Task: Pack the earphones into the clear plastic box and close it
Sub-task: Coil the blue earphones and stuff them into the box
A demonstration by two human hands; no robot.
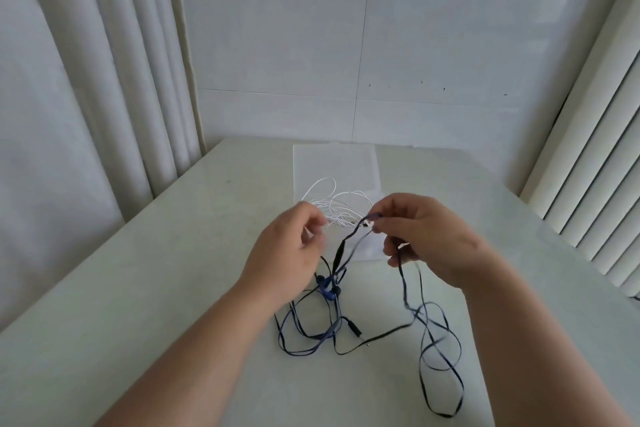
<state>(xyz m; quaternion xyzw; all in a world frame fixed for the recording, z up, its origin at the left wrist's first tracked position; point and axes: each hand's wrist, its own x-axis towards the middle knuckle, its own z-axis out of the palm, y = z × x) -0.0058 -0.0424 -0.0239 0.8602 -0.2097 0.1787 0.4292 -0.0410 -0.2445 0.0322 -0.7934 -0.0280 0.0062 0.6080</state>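
From the head camera, the right hand (426,239) pinches the flat cable of the blue earphones (338,253) between thumb and forefinger, above the table (138,288). The cable hangs in loose loops onto the table, and its buds (327,288) lie near the left wrist. The left hand (287,250) has curled fingers, with the tips at the white earphones (332,208); whether it grips them I cannot tell. The clear plastic box (334,163) lies flat beyond both hands.

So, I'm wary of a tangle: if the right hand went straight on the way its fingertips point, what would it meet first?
Most likely the left hand, across a small gap. The white cable shows in that gap but seems lower, on the table; depth is unclear.
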